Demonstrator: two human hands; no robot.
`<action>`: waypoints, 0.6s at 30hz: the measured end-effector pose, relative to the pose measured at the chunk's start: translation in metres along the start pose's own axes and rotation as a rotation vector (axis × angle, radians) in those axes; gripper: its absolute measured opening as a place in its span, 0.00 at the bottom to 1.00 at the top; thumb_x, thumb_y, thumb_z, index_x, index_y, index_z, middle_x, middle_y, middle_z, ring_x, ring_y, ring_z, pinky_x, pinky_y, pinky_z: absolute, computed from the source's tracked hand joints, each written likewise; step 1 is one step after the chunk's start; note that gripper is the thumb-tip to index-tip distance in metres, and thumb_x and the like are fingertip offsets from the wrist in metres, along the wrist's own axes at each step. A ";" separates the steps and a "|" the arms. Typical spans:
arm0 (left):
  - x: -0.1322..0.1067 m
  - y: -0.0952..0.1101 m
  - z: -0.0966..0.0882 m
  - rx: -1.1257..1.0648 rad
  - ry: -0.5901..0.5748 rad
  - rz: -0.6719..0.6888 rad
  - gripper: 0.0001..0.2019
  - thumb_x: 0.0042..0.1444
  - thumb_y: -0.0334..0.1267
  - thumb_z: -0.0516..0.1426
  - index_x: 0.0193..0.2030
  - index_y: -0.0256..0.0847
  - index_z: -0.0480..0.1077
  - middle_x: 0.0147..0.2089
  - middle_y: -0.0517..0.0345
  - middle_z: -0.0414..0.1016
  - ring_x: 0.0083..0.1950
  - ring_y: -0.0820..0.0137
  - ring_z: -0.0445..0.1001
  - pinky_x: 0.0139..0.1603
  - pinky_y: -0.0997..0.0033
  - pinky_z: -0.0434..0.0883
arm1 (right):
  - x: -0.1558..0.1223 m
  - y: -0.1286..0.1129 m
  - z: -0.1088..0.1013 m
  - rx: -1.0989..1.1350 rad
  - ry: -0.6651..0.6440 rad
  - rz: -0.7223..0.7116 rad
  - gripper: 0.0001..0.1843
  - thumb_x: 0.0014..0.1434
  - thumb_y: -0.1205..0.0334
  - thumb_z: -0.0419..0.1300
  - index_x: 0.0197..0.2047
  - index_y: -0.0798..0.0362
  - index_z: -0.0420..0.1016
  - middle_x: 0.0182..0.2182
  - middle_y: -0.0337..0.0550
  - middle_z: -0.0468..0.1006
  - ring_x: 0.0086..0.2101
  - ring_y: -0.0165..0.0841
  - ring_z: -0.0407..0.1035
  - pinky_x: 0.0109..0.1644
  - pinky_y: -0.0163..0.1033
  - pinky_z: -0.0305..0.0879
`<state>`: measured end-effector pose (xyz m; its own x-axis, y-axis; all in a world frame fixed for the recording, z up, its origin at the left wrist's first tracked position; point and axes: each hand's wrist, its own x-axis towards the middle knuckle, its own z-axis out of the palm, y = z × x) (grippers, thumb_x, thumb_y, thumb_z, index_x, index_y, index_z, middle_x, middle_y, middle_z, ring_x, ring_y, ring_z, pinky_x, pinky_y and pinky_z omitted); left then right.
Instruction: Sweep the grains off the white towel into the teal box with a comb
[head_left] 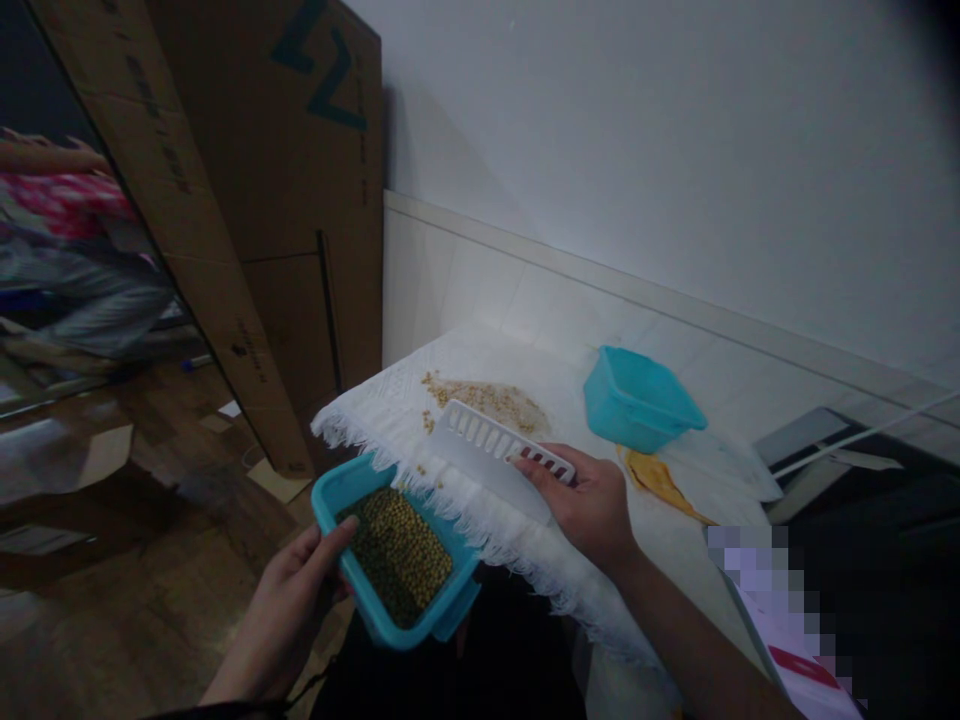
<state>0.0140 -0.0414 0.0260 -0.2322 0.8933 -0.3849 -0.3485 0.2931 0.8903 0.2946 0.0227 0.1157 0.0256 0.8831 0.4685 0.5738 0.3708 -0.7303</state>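
Observation:
My left hand [304,580] grips the left wall of a blue plastic tub [319,490], thumb over its rim. Inside lie dark green beans [390,590] and yellow soybeans [412,535]. The tub is held just below the fringed edge of a white cloth [517,500] on a table. In my right hand [589,505] is a white plastic scraper [480,450] with a slotted upper edge, its broad blade down against the cloth. Beyond the scraper, a patch of loose soybeans [487,395] is spread over the cloth, with a few strays near the fringe.
A second blue tub [637,400] stands at the back right by the wall. In front of it lies an orange-yellow flat thing [656,480] with a narrow tail. Tall cardboard boxes [285,200] rise at the left. Another person [75,230] is at the far left.

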 end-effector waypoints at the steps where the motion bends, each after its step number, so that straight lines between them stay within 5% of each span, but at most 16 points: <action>1: 0.001 -0.001 0.000 -0.006 0.000 -0.003 0.23 0.44 0.59 0.74 0.29 0.39 0.79 0.25 0.61 0.76 0.27 0.72 0.70 0.29 0.76 0.70 | -0.001 0.002 -0.002 -0.016 0.005 0.015 0.15 0.60 0.50 0.69 0.35 0.53 0.89 0.22 0.40 0.82 0.21 0.31 0.71 0.24 0.33 0.67; 11: -0.007 0.009 0.006 -0.016 0.033 -0.009 0.20 0.38 0.51 0.76 0.28 0.40 0.79 0.24 0.60 0.76 0.25 0.69 0.71 0.29 0.70 0.72 | -0.010 -0.002 -0.004 0.042 -0.030 0.040 0.13 0.59 0.51 0.70 0.35 0.52 0.89 0.23 0.40 0.83 0.21 0.32 0.71 0.25 0.34 0.66; 18: -0.006 0.009 0.005 -0.030 0.022 -0.007 0.20 0.40 0.53 0.76 0.30 0.40 0.79 0.24 0.62 0.75 0.26 0.71 0.70 0.29 0.72 0.72 | 0.008 0.024 -0.019 -0.043 -0.014 0.117 0.19 0.58 0.45 0.68 0.33 0.54 0.88 0.21 0.42 0.82 0.21 0.34 0.73 0.24 0.34 0.65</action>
<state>0.0169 -0.0426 0.0373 -0.2496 0.8833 -0.3969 -0.3769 0.2890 0.8800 0.3244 0.0332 0.1119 0.0828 0.9237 0.3741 0.6021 0.2528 -0.7573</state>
